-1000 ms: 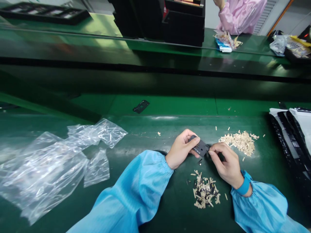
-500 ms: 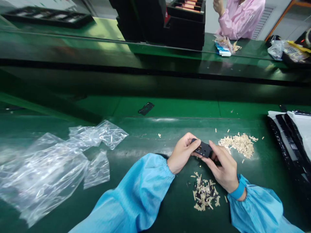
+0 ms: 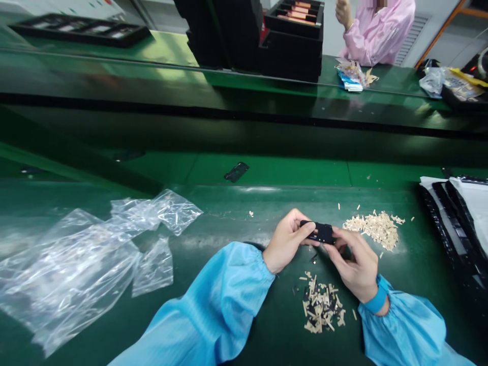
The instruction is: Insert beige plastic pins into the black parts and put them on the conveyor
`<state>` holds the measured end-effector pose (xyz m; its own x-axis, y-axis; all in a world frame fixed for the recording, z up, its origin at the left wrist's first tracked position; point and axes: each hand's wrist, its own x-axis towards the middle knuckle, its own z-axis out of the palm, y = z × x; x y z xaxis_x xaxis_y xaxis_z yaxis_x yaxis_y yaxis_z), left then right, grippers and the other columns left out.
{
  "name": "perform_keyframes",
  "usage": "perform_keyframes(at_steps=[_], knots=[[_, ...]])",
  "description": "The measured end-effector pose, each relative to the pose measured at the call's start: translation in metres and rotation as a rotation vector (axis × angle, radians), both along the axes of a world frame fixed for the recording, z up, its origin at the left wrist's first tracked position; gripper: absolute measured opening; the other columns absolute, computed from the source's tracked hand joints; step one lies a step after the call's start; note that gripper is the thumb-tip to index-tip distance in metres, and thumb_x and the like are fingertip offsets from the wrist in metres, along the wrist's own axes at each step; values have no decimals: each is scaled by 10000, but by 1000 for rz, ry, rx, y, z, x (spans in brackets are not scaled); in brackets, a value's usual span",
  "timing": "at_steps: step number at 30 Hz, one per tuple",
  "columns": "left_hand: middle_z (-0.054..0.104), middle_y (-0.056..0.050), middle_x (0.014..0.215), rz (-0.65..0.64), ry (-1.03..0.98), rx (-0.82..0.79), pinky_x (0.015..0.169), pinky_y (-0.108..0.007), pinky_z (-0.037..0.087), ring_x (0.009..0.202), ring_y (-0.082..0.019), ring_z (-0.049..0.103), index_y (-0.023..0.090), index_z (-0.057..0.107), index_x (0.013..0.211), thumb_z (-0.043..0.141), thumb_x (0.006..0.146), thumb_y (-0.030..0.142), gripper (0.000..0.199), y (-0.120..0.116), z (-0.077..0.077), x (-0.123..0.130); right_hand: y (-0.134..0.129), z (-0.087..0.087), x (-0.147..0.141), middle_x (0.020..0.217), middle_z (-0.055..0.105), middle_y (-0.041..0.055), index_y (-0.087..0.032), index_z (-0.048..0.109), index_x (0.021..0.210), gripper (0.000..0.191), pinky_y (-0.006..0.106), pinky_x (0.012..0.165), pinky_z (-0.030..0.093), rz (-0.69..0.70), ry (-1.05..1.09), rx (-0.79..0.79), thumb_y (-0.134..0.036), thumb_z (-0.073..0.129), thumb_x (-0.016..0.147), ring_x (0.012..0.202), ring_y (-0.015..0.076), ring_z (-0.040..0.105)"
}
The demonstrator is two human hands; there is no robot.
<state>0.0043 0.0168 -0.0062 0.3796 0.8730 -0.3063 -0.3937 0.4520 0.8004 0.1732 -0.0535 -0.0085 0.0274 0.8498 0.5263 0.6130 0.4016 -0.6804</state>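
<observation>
Above the green work surface I hold a small flat black part [image 3: 324, 233] with cut-outs and tiny light dots; its exact kind does not show. My left hand [image 3: 288, 240] pinches its left end, thumb on top and fingers beneath. At the opposite end, the thumb and forefinger of my right hand [image 3: 354, 262] close on the edge, the other fingers curled under and partly hidden. Just below lies a loose heap of beige and black strips [image 3: 323, 306]. Right of my hands is a pile of small beige pieces [image 3: 375, 229].
Crumpled clear plastic bags [image 3: 87, 264] spread over the left side. A thin black piece [image 3: 237, 172] lies further back. Black-and-white sheets or pouches [image 3: 455, 229] are stacked at right. Across a raised ledge stand black trays [image 3: 292, 56], and a person in a pink sleeve [image 3: 366, 40] sits there.
The black part has tilted to lie more level between my hands. My right hand has shifted slightly right and down towards the part's edge. My left hand stays nearly in place.
</observation>
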Motion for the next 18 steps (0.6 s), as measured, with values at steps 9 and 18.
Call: perform_keyframes(at_steps=[9,18], knots=[[635,25,743,-33,45,53,566,-256,603,649,-119,645,168,498,801,894,644,529,558,0,-2,-1,3,-2,5,721,620,-30,-242,615,1165,287,269,551,544,67,39,-206,-275,728,903,577,144,584],[646,24,747,-38,70,53,576,-254,601,639,-117,656,168,501,799,887,649,538,555,1,-1,0,6,1,6,730,667,-9,-242,646,1298,350,259,535,545,104,-6,-120,-269,684,951,568,142,610]])
